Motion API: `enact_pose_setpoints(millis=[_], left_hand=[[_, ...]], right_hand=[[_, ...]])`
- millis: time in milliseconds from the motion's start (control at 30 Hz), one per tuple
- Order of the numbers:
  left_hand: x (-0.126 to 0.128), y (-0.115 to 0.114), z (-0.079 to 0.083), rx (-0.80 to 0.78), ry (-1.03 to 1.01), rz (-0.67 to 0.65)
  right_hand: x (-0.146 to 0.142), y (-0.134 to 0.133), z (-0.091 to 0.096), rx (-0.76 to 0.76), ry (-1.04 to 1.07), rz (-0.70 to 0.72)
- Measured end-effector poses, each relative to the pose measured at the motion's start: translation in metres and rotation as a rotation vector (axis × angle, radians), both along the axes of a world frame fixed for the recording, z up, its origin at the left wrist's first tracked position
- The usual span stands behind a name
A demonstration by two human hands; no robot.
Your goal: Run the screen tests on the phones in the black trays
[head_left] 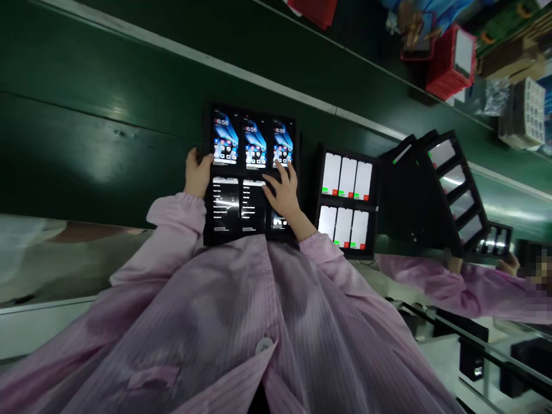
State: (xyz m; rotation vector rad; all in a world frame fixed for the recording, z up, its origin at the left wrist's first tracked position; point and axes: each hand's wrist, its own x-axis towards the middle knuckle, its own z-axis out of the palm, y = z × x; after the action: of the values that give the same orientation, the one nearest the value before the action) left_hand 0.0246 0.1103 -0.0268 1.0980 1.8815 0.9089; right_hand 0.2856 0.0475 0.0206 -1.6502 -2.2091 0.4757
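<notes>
Striped smock [215, 322] fronts a black tray [207, 132] on the tabletop [142, 103], likely rigid, best gripped by opposite rims, its phones [255, 144] probably slick and fragile, the left hand [198, 173] at its left edge, grip indeterminable, the right hand [283, 192] spread above.

Your smock [233, 305]: lilac-pink, fine-striped. Gathered cuffs [188, 206] directly behind left hand [198, 175], right hand [284, 194]. Round pale button [264, 345] farther back.
</notes>
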Motion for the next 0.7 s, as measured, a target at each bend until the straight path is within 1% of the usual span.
enact_pose_setpoints(millis=[67,133,267,367,533,700], left_hand=[[0.006,0.019,0.005,-0.031,-0.020,0.070],[0.008,0.026,0.007,-0.028,-0.014,0.077],[0.005,0.020,-0.002,0.054,-0.042,0.041],[0.001,0.016,-0.009,0.077,-0.088,0.007],[-0.006,0.017,-0.018,0.085,-0.114,-0.039],[-0.012,0.019,-0.036,0.100,-0.140,-0.096]], right_hand=[[-0.010,0.019,0.001,-0.043,-0.027,0.009],[-0.015,0.030,0.001,-0.085,-0.056,0.018],[-0.017,0.036,0.003,-0.138,-0.082,0.034],[-0.017,0.037,0.004,-0.162,-0.089,0.022],[-0.017,0.040,0.003,-0.134,-0.072,0.060],[-0.015,0.044,-0.004,-0.117,-0.089,-0.004]])
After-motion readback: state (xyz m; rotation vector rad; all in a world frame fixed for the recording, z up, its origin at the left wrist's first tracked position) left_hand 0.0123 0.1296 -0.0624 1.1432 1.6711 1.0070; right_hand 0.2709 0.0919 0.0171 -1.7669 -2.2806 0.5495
